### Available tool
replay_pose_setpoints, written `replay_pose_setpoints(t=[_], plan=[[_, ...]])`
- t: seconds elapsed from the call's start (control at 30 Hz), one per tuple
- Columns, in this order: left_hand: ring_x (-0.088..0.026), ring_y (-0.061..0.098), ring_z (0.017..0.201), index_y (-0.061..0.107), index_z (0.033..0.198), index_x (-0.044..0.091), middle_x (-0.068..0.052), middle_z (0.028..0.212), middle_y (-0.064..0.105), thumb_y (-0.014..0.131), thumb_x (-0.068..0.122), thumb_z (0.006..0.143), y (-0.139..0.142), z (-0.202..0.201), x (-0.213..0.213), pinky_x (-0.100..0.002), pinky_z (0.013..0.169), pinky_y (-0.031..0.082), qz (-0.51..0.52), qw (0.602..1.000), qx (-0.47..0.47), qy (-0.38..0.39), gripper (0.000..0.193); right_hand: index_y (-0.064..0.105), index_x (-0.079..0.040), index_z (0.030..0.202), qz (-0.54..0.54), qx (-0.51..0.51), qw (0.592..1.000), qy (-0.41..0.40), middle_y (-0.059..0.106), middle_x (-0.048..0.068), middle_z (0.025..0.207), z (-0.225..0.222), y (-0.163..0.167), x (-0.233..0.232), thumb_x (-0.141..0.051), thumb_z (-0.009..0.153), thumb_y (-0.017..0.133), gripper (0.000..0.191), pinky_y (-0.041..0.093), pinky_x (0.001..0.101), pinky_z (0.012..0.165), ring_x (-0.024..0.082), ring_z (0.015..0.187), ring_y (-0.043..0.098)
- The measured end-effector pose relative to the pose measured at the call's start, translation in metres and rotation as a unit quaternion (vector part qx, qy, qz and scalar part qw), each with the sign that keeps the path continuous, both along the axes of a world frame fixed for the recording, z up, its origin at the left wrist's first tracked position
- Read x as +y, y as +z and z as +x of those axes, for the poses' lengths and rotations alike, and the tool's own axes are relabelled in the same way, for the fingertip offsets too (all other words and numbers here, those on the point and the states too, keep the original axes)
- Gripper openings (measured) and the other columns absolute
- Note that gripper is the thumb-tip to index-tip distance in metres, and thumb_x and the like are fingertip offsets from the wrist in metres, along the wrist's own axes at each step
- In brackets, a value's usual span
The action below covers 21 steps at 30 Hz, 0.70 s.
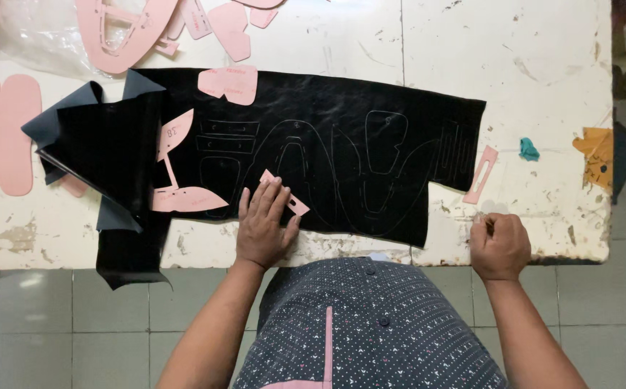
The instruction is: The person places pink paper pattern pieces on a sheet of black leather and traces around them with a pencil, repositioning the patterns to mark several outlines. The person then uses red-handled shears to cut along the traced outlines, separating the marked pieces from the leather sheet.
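A black sheet of material [327, 122] with traced outlines lies spread on a worn white table [515, 72]. My left hand [264, 223] lies flat on its near edge, fingers apart, pressing a small narrow pink template [291, 199] onto the sheet. My right hand [499, 245] rests closed near the table's front right edge, pinching a thin marking tool [487, 223] whose tip just shows above the fingers. A slim pink slotted template [480, 174] lies on the bare table just beyond that hand.
More pink templates lie around: a curved one [176, 173] on the sheet's left part, one [230, 83] at its far edge, several at the back left, and two long ovals [0, 133] at far left. A teal scrap [528, 150] sits right.
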<state>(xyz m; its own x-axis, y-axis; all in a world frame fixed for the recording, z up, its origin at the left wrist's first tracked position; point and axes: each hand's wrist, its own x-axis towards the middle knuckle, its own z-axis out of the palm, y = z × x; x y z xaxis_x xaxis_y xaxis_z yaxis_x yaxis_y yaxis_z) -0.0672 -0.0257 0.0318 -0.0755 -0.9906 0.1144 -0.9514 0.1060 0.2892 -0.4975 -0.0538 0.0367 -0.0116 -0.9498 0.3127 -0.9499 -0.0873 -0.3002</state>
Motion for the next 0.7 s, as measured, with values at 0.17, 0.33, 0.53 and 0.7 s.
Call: replay_pose_setpoints(t=[0.17, 0.33, 0.53, 0.7], plan=[[-0.024, 0.040, 0.149, 0.062, 0.137, 0.011, -0.008, 0.154, 0.052, 0.065, 0.041, 0.092, 0.002, -0.009, 0.016, -0.051, 0.127, 0.014, -0.011, 0.998, 0.050, -0.045, 0.054, 0.061, -0.008, 0.098, -0.006, 0.004, 1.000, 0.002, 0.062, 0.012, 0.091, 0.002, -0.002, 0.002, -0.023, 0.102, 0.069, 0.018, 0.049, 0.0491, 0.078, 0.035, 0.087, 0.060], [-0.016, 0.044, 0.146, 0.066, 0.135, 0.022, 0.002, 0.153, 0.054, 0.059, 0.037, 0.098, 0.004, -0.037, 0.033, -0.056, 0.125, 0.007, -0.035, 0.983, 0.069, -0.165, 0.040, 0.062, -0.007, 0.093, -0.010, 0.016, 1.000, 0.008, 0.061, 0.013, 0.091, 0.002, -0.002, 0.003, -0.023, 0.102, 0.069, 0.020, 0.049, 0.0496, 0.080, 0.034, 0.085, 0.061], [-0.014, 0.045, 0.145, 0.066, 0.133, 0.024, 0.004, 0.152, 0.055, 0.060, 0.035, 0.102, 0.007, -0.039, 0.035, -0.054, 0.126, 0.006, -0.029, 0.985, 0.070, -0.154, 0.034, 0.062, -0.007, 0.094, -0.017, 0.013, 1.000, 0.007, 0.061, 0.012, 0.092, 0.003, -0.005, 0.005, -0.024, 0.105, 0.069, 0.021, 0.049, 0.0460, 0.077, 0.033, 0.086, 0.061], [-0.018, 0.039, 0.150, 0.062, 0.140, 0.026, 0.002, 0.156, 0.050, 0.063, 0.035, 0.099, 0.008, -0.040, 0.038, -0.050, 0.127, 0.012, -0.057, 0.989, 0.040, -0.131, 0.042, 0.062, -0.008, 0.093, 0.008, 0.019, 1.000, -0.004, 0.061, 0.011, 0.091, 0.004, -0.004, 0.007, -0.027, 0.105, 0.068, 0.023, 0.050, 0.0477, 0.079, 0.032, 0.086, 0.061]])
